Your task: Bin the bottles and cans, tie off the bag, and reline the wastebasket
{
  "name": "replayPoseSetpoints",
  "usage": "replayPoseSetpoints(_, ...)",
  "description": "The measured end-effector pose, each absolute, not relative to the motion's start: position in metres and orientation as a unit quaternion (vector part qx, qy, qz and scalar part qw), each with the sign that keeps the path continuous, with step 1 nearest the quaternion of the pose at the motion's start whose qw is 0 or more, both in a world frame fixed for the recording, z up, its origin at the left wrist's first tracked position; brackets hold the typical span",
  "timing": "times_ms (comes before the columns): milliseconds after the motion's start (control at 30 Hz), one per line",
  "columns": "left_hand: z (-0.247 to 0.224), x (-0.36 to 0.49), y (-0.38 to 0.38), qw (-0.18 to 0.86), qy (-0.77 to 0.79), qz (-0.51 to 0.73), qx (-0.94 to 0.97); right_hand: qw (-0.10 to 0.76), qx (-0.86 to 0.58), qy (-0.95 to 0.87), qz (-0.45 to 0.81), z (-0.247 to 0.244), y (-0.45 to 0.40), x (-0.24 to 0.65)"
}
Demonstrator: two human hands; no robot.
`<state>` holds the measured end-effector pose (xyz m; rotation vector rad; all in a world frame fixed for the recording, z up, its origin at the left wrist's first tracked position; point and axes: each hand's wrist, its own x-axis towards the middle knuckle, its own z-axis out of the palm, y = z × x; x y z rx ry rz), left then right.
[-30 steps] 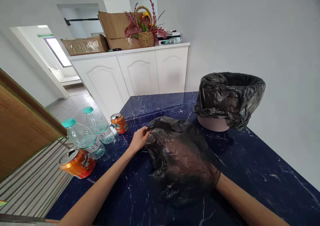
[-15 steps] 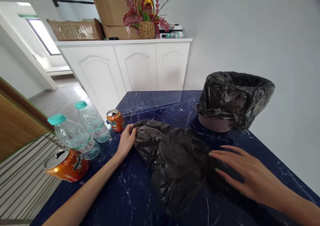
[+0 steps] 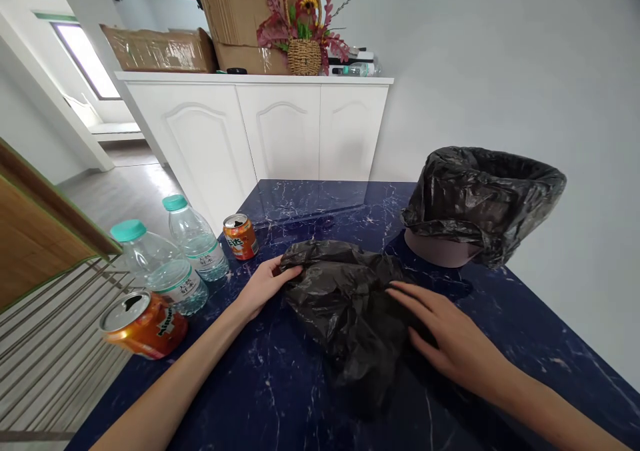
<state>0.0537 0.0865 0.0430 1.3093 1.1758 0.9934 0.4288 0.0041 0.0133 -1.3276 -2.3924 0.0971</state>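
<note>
A crumpled black plastic bag (image 3: 345, 304) lies on the dark blue marbled table (image 3: 280, 398) between my hands. My left hand (image 3: 267, 284) grips the bag's left edge, thumb on top and the other fingers partly hidden under the film. On the right side, my right hand (image 3: 440, 331) rests against the bag with its fingers stretched out and slightly apart. Its fingertips touch the plastic without closing on it.
A bin lined with a black bag (image 3: 480, 198) stands at the right back. To the left are two water bottles (image 3: 160, 264) (image 3: 200, 244) with teal caps, and two orange soda cans (image 3: 145, 324) (image 3: 240, 236). Beyond the table is a white cabinet (image 3: 280, 131).
My right hand has moved left onto the bag, pushing it into a smaller bunch. My left thumb now lies further over the bag's edge. The view has shifted slightly.
</note>
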Motion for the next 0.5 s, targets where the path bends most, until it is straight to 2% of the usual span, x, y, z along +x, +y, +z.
replayPoseSetpoints(100, 0.039, 0.055, 0.089, 0.476, 0.516, 0.499, 0.508, 0.297, -0.571, -0.765, 0.023, 0.019, 0.007, 0.433)
replayPoseSetpoints(200, 0.034, 0.051, 0.093, 0.438, 0.549, 0.533, 0.472, 0.353, -0.595, -0.722, 0.019, 0.036, -0.007, 0.423)
replayPoseSetpoints(333, 0.031, 0.048, 0.095, 0.450, 0.571, 0.534, 0.431, 0.356, -0.541, -0.762, -0.018, 0.043, -0.045, 0.397)
replayPoseSetpoints(500, 0.032, 0.054, 0.092, 0.508, 0.538, 0.537, 0.405, 0.314, -0.467, -0.826, -0.038, 0.020, -0.075, 0.359)
